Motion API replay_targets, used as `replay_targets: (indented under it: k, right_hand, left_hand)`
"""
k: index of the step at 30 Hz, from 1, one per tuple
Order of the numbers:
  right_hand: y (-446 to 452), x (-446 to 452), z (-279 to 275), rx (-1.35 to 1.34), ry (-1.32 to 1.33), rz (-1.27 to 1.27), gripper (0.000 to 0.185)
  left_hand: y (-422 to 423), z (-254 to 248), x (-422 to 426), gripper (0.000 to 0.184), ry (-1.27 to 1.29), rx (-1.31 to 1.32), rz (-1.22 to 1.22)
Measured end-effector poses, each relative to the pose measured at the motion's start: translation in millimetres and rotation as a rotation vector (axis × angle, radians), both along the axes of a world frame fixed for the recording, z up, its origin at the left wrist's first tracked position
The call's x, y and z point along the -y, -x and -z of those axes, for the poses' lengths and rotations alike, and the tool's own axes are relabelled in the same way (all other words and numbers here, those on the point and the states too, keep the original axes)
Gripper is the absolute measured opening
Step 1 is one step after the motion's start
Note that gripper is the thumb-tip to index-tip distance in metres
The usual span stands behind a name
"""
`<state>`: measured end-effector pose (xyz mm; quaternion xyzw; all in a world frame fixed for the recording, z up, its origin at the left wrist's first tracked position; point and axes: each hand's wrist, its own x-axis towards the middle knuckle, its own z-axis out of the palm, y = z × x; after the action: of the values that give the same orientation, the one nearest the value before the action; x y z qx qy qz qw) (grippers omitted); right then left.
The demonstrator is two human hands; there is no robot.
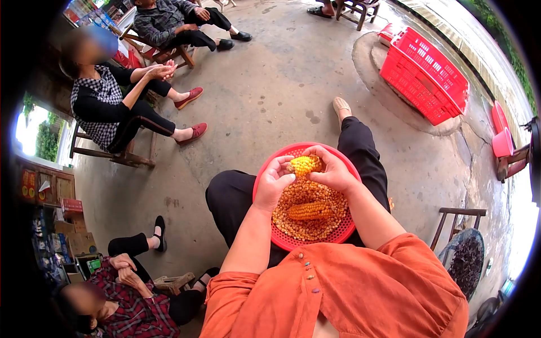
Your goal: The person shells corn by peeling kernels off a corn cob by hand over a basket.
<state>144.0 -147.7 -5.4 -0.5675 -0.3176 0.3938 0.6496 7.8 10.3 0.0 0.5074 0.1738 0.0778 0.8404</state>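
Between my two hands is a yellow corn cob [306, 165], held above a red basket. My left hand [273, 183] grips its left end with bent fingers. On its other end, my right hand [333, 170] is closed around the cob, thumb below and fingers over the top. The round red plastic basket [264, 169] rests on my lap and has a perforated rim. Loose corn kernels [287, 198] cover its bottom, and a second, orange corn cob [310, 211] lies on them.
Red plastic crates [425, 76] stand at the upper right. Several people sit on the left, one in a checked top [101, 107]. A pink bucket [502, 143] is at the far right. Nearby, a round tray of dark dried material [466, 262] stands beside a wooden chair [459, 212].
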Motion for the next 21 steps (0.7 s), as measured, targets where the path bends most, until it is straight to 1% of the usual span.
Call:
replay_targets:
  k: [4, 6, 7, 8, 9, 10, 12, 13, 15, 16, 18, 19, 21]
  right_hand:
    - [1, 0, -3, -0.026, -0.022, 0.002, 0.052]
    - [1, 0, -2, 0.025, 0.0, 0.03, 0.051]
    - [1, 0, 0, 0.075, 0.022, 0.058, 0.051]
    - [1, 0, 2, 0.076, 0.022, 0.058, 0.051]
    - [1, 0, 4, 0.164, 0.019, 0.093, 0.051]
    - [0, -1, 5, 0.252, 0.016, 0.128, 0.05]
    - [1, 0, 6, 0.284, 0.03, 0.132, 0.05]
    - [1, 0, 6, 0.316, 0.043, 0.137, 0.05]
    - [2, 1, 4, 0.352, 0.053, 0.142, 0.05]
    - [2, 1, 2, 0.388, 0.062, 0.147, 0.05]
    - [2, 1, 2, 0.379, 0.058, 0.132, 0.05]
    - [2, 1, 2, 0.37, 0.053, 0.117, 0.05]
    - [2, 2, -2, 0.35, 0.063, 0.11, 0.05]
  left_hand:
    - [-1, -1, 2, 0.045, -0.049, 0.02, -0.027]
    - [-1, 4, 5, 0.039, -0.208, 0.053, -0.128]
    - [-1, 10, 4, 0.039, -0.208, 0.053, -0.128]
    - [-2, 17, 3, 0.035, -0.365, 0.034, -0.15]
    - [-3, 16, 3, 0.031, -0.522, 0.015, -0.172]
    - [-3, 14, 4, 0.031, -0.522, 0.015, -0.173]
    - [-2, 5, 7, 0.021, -0.669, 0.021, -0.204]
    - [-2, 3, 8, 0.021, -0.669, 0.021, -0.204]
    - [-3, 1, 9, 0.012, -0.815, 0.07, -0.242]
    - [-3, 2, 9, 0.012, -0.815, 0.07, -0.241]
    - [-3, 3, 8, 0.01, -0.901, 0.092, -0.301]
    - [-3, 2, 8, 0.01, -0.901, 0.092, -0.301]
    - [-3, -2, 8, 0.009, -1.058, 0.116, -0.316]
